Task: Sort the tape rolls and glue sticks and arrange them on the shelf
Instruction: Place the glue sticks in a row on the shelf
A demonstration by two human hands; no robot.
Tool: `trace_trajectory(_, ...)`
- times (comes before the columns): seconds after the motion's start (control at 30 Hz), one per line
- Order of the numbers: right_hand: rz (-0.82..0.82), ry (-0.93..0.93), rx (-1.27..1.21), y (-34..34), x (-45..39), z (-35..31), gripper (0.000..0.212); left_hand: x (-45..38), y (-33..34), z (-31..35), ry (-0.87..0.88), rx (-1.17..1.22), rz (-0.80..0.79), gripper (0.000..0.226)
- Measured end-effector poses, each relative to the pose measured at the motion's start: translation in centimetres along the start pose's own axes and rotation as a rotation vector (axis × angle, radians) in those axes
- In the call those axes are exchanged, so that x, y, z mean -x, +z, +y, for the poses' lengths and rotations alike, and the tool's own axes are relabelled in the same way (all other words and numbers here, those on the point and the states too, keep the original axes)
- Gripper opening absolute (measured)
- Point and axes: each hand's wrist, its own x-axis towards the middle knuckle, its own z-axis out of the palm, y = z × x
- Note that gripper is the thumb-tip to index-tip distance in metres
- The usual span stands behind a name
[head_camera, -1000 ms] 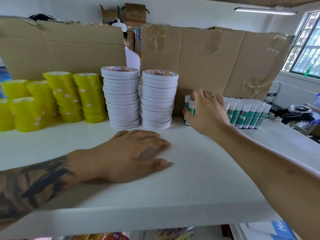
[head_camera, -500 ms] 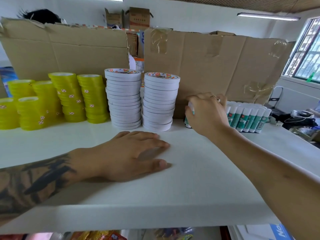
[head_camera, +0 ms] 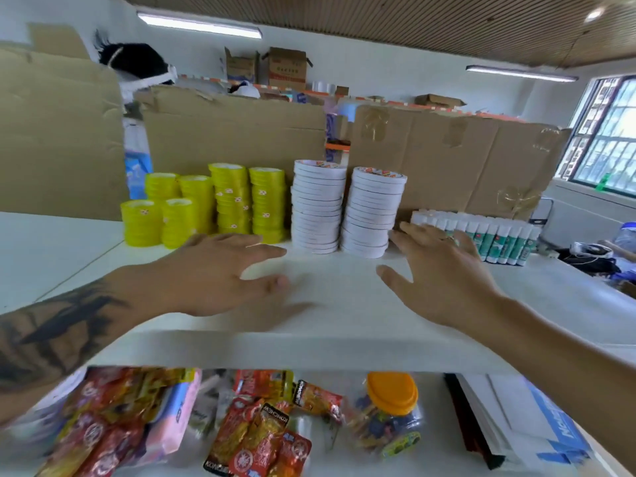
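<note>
A: Shelf (head_camera: 344,311) notes, top board. Yellow tape rolls (head_camera: 213,204) stand in short stacks at ten o'clock from our hands, two tall stacks of white tape rolls (head_camera: 346,211) at twelve, glue sticks (head_camera: 495,241) upright in a tight block at two o'clock, all along the cardboard backing (head_camera: 447,160).

B: Hands?

A: Left hand (head_camera: 220,273) flat, fingers spread and straight, low over the bare board at nine o'clock of centre; we cannot tell whether the palm touches. Right hand (head_camera: 444,273) likewise spread, holding nothing, fingertips just beside the near end of the glue block and the base of the right white stack.

B: Sorting looks near done to us. Each kind is grouped.

A: Agreed, as a judgement. On handling: the white rolls should be light, stiff and thin, and a stack that tall will likely shear sideways if we push it high up. We would cup it low with both palms and slide it. Yellow rolls are glossy, probably slippery on the rim; we would grip them through the core or pinch across the faces.

B: Glue sticks?

A: Light, rigid, narrow-footed, so they will likely topple domino-style. We would press the block from both ends and move it as one, or lift single sticks by the white cap.

B: Below?

A: Snack packets (head_camera: 261,438) and a jar with an orange lid (head_camera: 392,394) at six o'clock, blurred.
</note>
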Motion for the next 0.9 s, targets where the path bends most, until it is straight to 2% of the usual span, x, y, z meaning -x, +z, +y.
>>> trace_trajectory(0.13, -0.073, -0.09, -0.109, -2.1, 1.7, -11.5, 0.07, 7.3, -1.5, -7.5, -0.051, 0.006, 0.054, 0.098)
trace_trajectory(0.27, -0.062, -0.237, -0.248, -3.4, 0.3, -25.1, 0.067, 16.0, -3.4, -17.2, -0.142, 0.017, 0.109, 0.095)
trace_trajectory(0.4, -0.07, -0.371, -0.341, -4.2, -1.8, -38.5, 0.065, 24.1, -4.8, -27.1, -0.279, 0.039, 0.095, 0.084)
trace_trajectory(0.5, -0.105, -0.466, -0.372, -4.0, -3.6, -47.3, 0.075, 29.1, -5.6, -33.9, -0.386, 0.061, 0.101, 0.079)
trace_trajectory(0.57, -0.113, -0.513, -0.392, -3.8, -5.2, -52.5, 0.08, 31.9, -6.0, -37.9, -0.449, 0.081, 0.112, 0.078)
trace_trajectory(0.67, -0.163, -0.581, -0.4, -4.0, -7.5, -60.3, 0.073, 35.6, -6.2, -44.2, -0.53, 0.112, 0.137, 0.075)
trace_trajectory(0.77, -0.175, -0.667, -0.416, -4.4, -9.8, -67.7, 0.081, 38.3, -6.5, -50.4, -0.591, 0.114, 0.15, 0.075)
trace_trajectory(0.9, -0.198, -0.742, -0.448, -4.3, -13.8, -76.3, 0.073, 39.7, -7.0, -59.1, -0.624, 0.104, 0.181, 0.076)
